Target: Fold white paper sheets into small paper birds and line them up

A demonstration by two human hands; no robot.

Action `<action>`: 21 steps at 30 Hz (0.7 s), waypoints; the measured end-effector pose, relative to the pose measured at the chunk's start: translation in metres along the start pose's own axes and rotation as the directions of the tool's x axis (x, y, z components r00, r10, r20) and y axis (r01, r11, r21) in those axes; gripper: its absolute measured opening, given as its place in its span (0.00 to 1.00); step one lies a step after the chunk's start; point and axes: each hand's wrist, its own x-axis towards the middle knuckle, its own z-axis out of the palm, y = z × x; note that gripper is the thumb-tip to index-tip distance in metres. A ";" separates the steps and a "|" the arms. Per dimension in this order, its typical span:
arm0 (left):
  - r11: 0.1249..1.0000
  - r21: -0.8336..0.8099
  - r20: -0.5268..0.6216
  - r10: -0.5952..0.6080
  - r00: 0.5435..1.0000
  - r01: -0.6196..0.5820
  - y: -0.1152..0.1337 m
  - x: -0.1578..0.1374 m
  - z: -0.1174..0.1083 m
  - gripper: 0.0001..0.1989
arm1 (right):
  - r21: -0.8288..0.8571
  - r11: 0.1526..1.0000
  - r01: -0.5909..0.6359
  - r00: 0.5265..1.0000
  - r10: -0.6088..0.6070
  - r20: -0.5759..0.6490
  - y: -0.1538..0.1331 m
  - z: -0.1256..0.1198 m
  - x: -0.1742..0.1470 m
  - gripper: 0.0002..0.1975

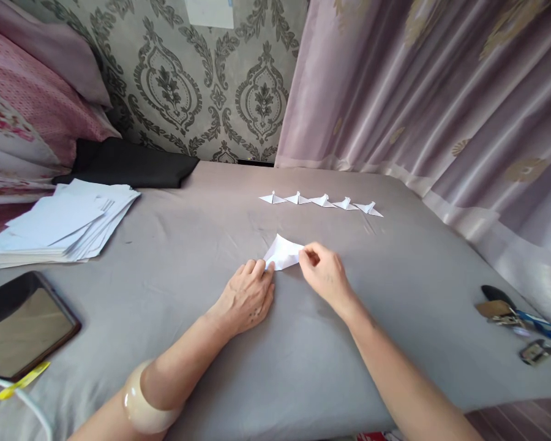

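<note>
A small sheet of white paper, partly folded, lies between my two hands on the grey cloth surface. My left hand presses its left lower corner down, the fingers bent together over the edge. The right corner is pinched between thumb and forefinger of my right hand. Beyond the hands stands a row of several small folded white paper pieces, each with a raised point in its middle. How the underside of the sheet is folded is hidden.
On the left lie a stack of white papers, a black cloth, and a phone or tablet with a white cable. Keys and small items lie far right. Curtains hang along the right edge.
</note>
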 end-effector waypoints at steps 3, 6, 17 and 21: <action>1.000 -0.001 0.016 -0.011 1.000 0.011 0.000 0.000 0.000 0.23 | -0.019 1.000 0.014 1.000 -0.014 0.009 0.010 0.019 -0.019 0.11; 1.000 -0.003 0.018 -0.016 1.000 0.016 0.000 0.000 -0.001 0.23 | -0.010 0.998 0.065 0.998 -0.064 0.020 0.009 0.030 -0.025 0.13; 1.000 0.007 0.031 -0.019 0.999 0.019 0.000 0.000 -0.001 0.23 | 0.114 0.991 0.063 0.998 -0.063 0.002 0.005 0.038 -0.028 0.15; 1.000 0.008 0.037 -0.012 0.999 0.012 0.001 0.000 -0.003 0.22 | 0.121 0.990 0.067 0.998 -0.066 -0.009 0.004 0.038 -0.029 0.16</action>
